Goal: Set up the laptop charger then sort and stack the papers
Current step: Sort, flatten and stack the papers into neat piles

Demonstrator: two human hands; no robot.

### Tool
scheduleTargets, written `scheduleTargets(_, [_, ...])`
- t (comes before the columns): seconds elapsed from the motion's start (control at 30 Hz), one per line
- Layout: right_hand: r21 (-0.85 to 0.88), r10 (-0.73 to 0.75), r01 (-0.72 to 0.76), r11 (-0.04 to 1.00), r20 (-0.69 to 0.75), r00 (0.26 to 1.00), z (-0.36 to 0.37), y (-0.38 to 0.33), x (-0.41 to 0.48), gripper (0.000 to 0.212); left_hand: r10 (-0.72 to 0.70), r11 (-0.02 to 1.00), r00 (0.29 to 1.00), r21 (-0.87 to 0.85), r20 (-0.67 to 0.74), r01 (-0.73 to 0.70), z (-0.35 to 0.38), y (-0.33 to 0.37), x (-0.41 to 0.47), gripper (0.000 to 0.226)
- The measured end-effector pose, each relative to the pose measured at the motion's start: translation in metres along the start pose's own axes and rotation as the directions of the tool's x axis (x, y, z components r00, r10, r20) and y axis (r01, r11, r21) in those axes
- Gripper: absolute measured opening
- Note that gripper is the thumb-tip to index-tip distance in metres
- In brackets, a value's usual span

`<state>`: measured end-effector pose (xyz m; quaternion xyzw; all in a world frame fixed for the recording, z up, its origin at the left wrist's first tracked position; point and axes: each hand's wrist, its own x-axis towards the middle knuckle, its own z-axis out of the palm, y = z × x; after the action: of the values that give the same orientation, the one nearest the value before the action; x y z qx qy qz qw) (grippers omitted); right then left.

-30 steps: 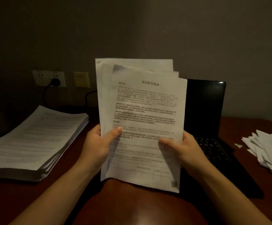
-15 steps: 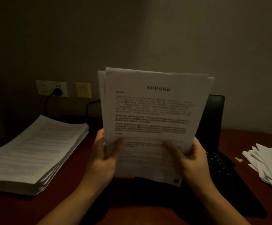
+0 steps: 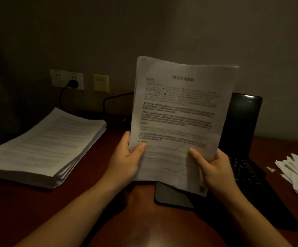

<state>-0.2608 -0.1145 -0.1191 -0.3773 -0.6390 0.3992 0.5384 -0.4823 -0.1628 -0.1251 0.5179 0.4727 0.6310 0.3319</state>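
**Both hands raised, pinching at the lower corners**

The left hand [image 3: 127,161] and the right hand [image 3: 214,170] are held up in front of the chest. Each pinches a lower side edge of the sheaf of papers [image 3: 180,111], thumb on the printed face and fingers curled behind. Both bare forearms rise from the bottom corners and converge toward the middle.
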Motion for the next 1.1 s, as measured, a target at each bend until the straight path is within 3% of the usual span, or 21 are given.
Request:
scheduleTargets(0.2, [0.027, 0.099, -0.103, 0.994, 0.122, 0.987, 0.010, -0.010, -0.009, 0.020, -0.042, 0.998, 0.999, 0.047, -0.020, 0.043, -0.017, 0.004, 0.003, 0.021])
scheduleTargets(0.5, [0.179, 0.313, -0.337, 0.924, 0.151, 0.938, 0.055, -0.036, 0.007, 0.011, -0.121, 0.971, 0.986, 0.193, -0.117, 0.142, -0.060, 0.023, 0.025, 0.021])
scheduleTargets(0.8, [0.087, 0.392, -0.428, 0.900, 0.270, 0.879, 0.169, -0.039, 0.046, 0.025, -0.217, 0.894, 0.970, 0.377, -0.110, 0.243, -0.176, 0.057, 0.046, 0.031])
scheduleTargets(0.93, [0.021, 0.410, -0.437, 0.899, 0.311, 0.858, 0.226, -0.039, 0.045, 0.023, -0.290, 0.747, 0.947, 0.586, -0.136, 0.313, -0.234, 0.059, 0.052, 0.034])
scheduleTargets(1.1, [-0.098, 0.424, -0.415, 0.904, 0.319, 0.848, 0.279, -0.036, 0.038, 0.033, -0.328, 0.511, 0.926, 0.790, -0.185, 0.339, -0.290, 0.044, 0.058, 0.088])
